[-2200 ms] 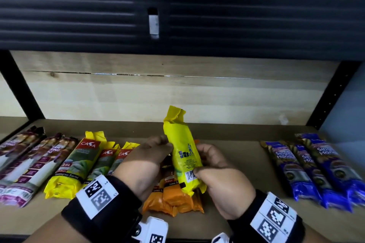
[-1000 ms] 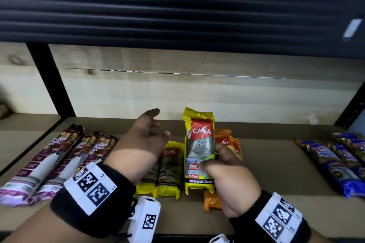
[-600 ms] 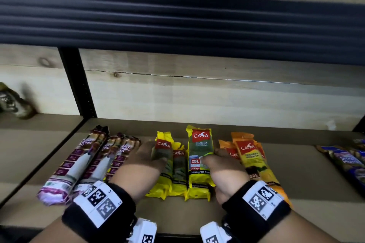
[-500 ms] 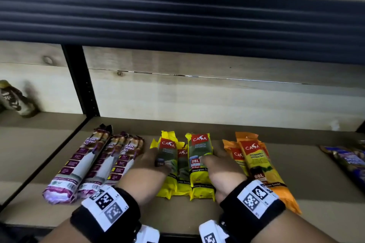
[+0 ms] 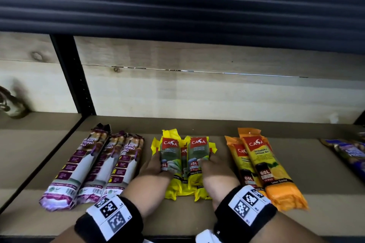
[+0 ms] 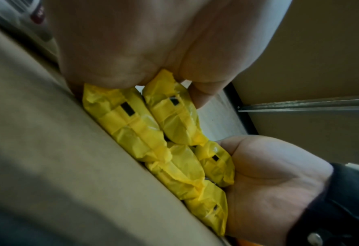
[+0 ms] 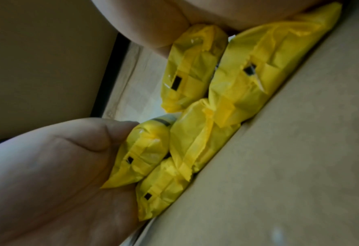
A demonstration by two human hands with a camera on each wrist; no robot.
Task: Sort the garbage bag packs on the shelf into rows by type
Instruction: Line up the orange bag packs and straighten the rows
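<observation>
Several yellow CASA 25L packs lie bunched, partly stacked, at the middle of the shelf board. My left hand grips the bundle's left side with its thumb over the left pack. My right hand grips the right side. In the left wrist view the yellow packs sit squeezed between the left hand and the right hand. The right wrist view shows the right hand with its thumb over one of the yellow packs. Three purple drawstring packs lie to the left, and orange 60L packs to the right.
Blue packs lie at the far right edge. A black upright post stands at the back left, with a small blurred object on the neighbouring shelf. The dark ribbed edge of the upper shelf hangs overhead.
The yellow pack held upright by my right hand now lies with the other yellow packs. Both hands have closed in on the bundle's sides.
</observation>
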